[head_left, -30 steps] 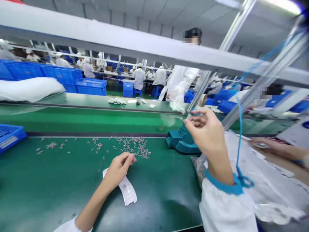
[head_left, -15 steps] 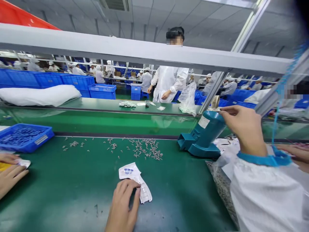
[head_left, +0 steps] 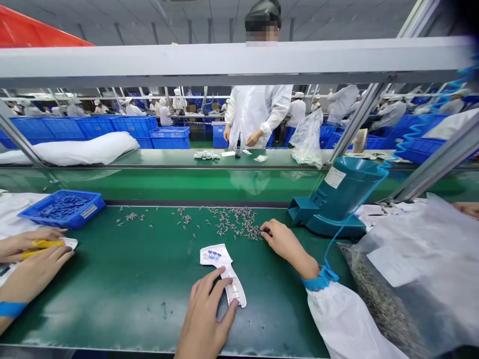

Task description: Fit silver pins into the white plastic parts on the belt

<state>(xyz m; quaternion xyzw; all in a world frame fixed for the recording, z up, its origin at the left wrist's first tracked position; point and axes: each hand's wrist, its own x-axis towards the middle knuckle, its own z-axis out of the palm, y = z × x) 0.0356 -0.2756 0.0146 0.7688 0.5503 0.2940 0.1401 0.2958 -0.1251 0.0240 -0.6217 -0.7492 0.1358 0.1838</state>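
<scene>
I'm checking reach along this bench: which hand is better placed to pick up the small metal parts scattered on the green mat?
Probably the right: the right hand has its fingertips at the edge of the small metal parts. The left hand lies lower, on the white printed strip, further from them.

The left hand (head_left: 205, 314) lies low and near, palm down, with its fingers (head_left: 220, 285) spread apart and angled up and to the right, and the left wrist (head_left: 190, 344) dropping out of view at the bottom edge. The right hand (head_left: 285, 244) reaches further forward, turned inward and palm down, its fingers loosely together. Its fingertips (head_left: 266, 228) point left, and a blue cuff (head_left: 320, 278) on a white sleeve (head_left: 337, 314) circles the right wrist.
</scene>
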